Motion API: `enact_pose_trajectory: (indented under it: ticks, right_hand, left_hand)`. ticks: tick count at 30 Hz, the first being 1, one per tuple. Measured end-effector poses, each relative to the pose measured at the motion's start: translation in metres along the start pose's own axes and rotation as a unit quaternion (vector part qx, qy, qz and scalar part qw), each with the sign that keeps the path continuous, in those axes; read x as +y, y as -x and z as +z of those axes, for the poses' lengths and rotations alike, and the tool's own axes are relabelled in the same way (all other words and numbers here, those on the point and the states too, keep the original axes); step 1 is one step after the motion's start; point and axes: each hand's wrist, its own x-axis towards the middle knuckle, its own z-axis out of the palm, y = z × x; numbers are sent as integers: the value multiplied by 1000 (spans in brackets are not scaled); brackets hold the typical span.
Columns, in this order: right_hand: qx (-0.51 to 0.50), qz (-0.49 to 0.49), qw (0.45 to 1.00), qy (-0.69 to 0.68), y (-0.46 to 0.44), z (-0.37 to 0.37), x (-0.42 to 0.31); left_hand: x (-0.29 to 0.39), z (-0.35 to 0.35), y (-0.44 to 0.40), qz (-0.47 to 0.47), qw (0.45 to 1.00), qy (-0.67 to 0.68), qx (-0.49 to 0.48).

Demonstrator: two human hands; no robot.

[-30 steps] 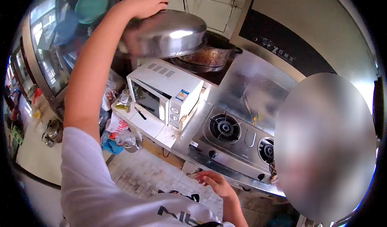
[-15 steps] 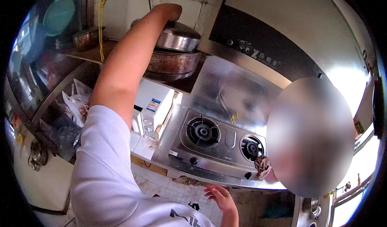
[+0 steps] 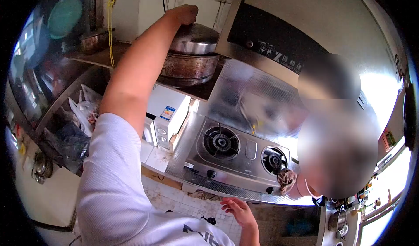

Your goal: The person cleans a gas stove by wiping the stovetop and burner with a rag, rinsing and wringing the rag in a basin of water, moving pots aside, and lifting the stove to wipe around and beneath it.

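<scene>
My left hand [image 3: 187,14] is stretched up to the top of a domed metal pot lid [image 3: 196,39], fingers closed at its top; the knob is hidden beneath them. The lid rests on a wide, brown-stained metal pot [image 3: 190,67], which stands on a dark shelf [image 3: 203,91]. Down in front of my body, my right hand [image 3: 237,211] holds nothing, with its fingers loosely bent and apart. It is near the front edge of the two-burner gas stove [image 3: 248,152].
Above the stove hangs a range hood [image 3: 270,45]. A blurred person is at the right, by a brown patterned cloth [image 3: 286,180] and a pink container [image 3: 301,187]. Plastic bags [image 3: 83,112] fill a compartment at left. A saucepan [image 3: 94,42] stands behind.
The lid, tilted with a gap over the pot, has come down and now sits level on it. At right, the person has shifted, and more of the pink container shows.
</scene>
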Motion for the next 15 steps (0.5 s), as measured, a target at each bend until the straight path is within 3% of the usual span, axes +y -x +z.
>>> enact_pose_trajectory:
  ticks: [5, 8, 10, 13, 15]
  right_hand:
    - [-18, 4, 1000, 6, -4, 5, -6]
    - [-24, 3, 999, 21, -8, -1, -3]
    - [-24, 4, 999, 30, -5, -7, -3]
    - [-18, 7, 1000, 9, 3, -21, -4]
    - [13, 15, 1000, 16, 15, -29, -12]
  left_hand:
    - [13, -30, 52, 12, 995, 79, 64]
    - [41, -63, 106, -145, 970, 112, 161]
    - [37, -77, 146, -161, 954, 133, 217]
    - [67, -91, 244, -227, 899, 197, 319]
    - [109, -88, 311, -193, 827, 383, 364]
